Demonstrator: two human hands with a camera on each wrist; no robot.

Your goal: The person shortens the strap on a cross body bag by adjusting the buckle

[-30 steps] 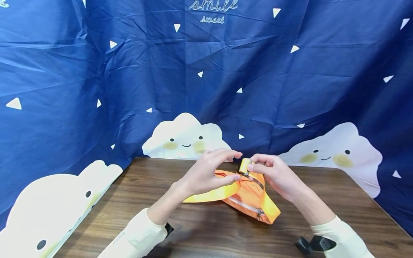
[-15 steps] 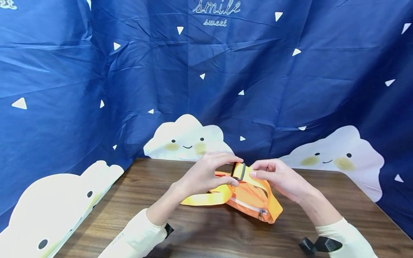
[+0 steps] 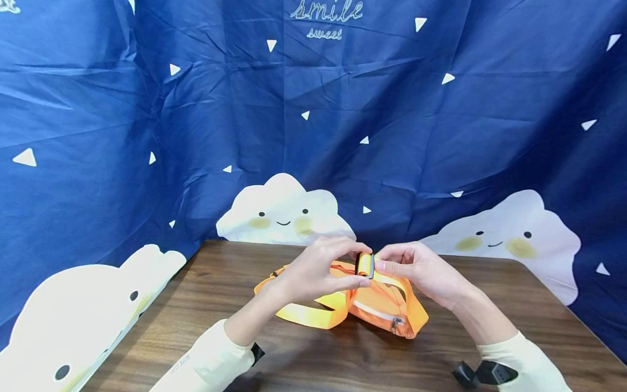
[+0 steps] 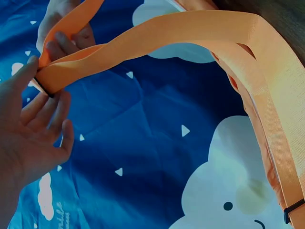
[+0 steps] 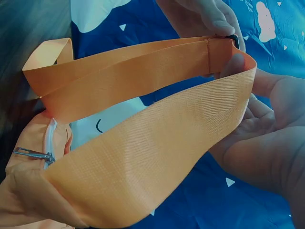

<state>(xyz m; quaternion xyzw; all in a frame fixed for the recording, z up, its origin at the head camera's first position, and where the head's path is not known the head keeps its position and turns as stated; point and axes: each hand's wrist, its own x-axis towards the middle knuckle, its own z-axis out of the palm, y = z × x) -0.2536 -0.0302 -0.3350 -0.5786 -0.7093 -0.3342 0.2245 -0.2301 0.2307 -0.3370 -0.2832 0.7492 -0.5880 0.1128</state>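
Note:
An orange waist bag (image 3: 379,307) with a white zipper (image 5: 51,138) lies on the table under both hands. Its yellow-orange strap (image 3: 313,318) loops out to the left and is threaded through a black slide buckle (image 3: 372,267). My left hand (image 3: 313,272) pinches the buckle from above and below between fingers and thumb. Close on the right, my right hand (image 3: 426,272) pinches the strap beside the buckle. In the right wrist view a wide strap section (image 5: 157,143) arches from the bag up to the right hand (image 5: 271,143).
The brown wooden table (image 3: 294,359) reaches back to a blue curtain (image 3: 367,81) printed with clouds and triangles. A second black strap fitting (image 4: 287,213) shows at the corner of the left wrist view.
The left hand, earlier apart from the buckle, now grips it, and the right hand's fingers have shifted onto the strap. The strap loop at left has dropped and spread toward the front.

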